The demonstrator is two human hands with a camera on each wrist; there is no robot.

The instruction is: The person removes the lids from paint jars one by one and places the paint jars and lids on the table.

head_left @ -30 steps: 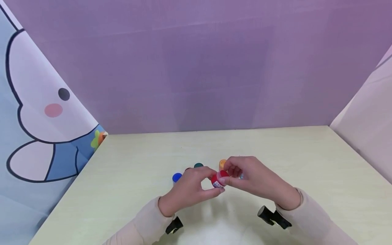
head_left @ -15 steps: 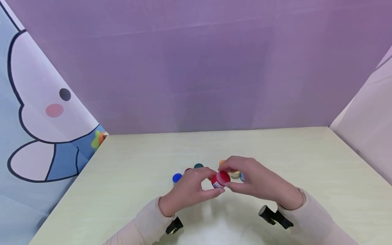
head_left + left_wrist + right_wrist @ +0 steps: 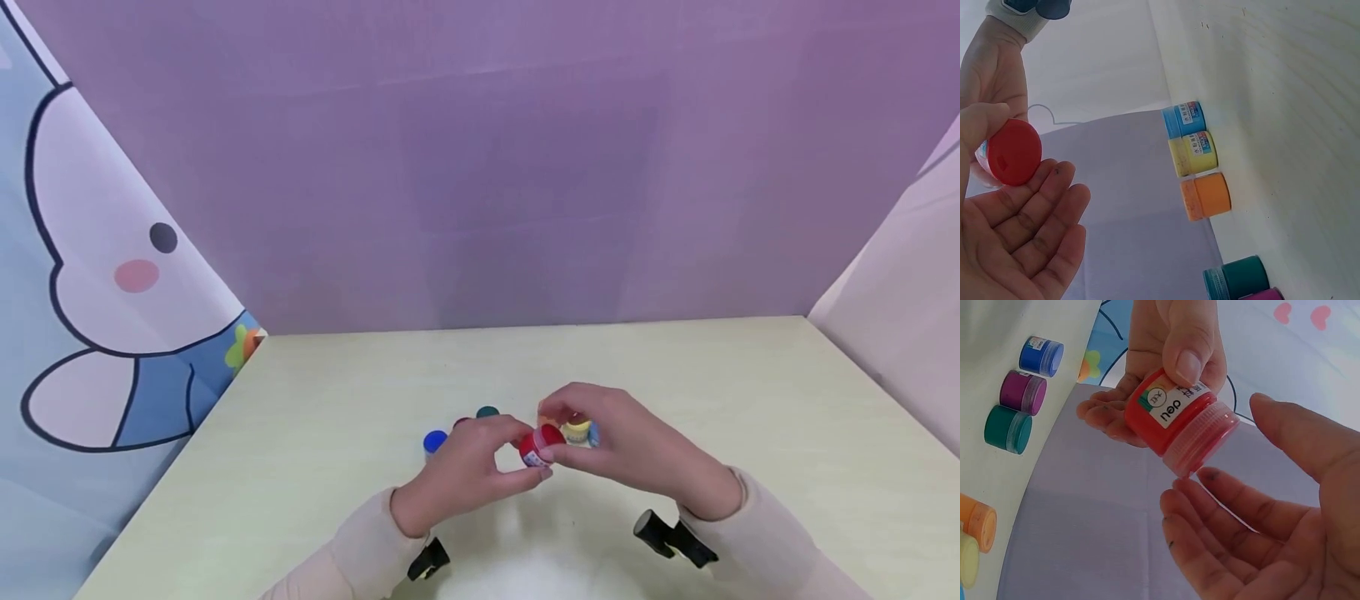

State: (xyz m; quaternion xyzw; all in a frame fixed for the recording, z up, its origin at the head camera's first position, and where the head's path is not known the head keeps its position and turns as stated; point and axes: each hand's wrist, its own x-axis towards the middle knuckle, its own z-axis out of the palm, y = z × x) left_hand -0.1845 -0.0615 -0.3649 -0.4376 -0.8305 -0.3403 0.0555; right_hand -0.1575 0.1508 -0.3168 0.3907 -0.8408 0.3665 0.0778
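Note:
A small red paint jar (image 3: 531, 452) with a white label is held in front of me by my left hand (image 3: 468, 461). In the right wrist view, the left thumb (image 3: 1190, 356) presses on the label and the jar tilts, its clear-rimmed lid (image 3: 1202, 440) pointing toward my right hand (image 3: 633, 437). The right hand's fingertips come right up to the edge of the lid, while its thumb (image 3: 1285, 428) stands apart from it. The left wrist view shows the jar's round red end (image 3: 1016, 152) above the left hand's loosely extended fingers.
Behind the hands on the pale table (image 3: 337, 392) stand more paint jars: blue (image 3: 1041, 356), purple (image 3: 1022, 392) and green (image 3: 1007, 429) on the left, orange (image 3: 1207, 195), yellow (image 3: 1194, 154) and light blue (image 3: 1184, 119) on the right. A purple backdrop (image 3: 525, 167) rises behind.
My right hand's fingers opened away from the lid, then its thumb moved back toward it. The left hand keeps the red paint jar in nearly the same place.

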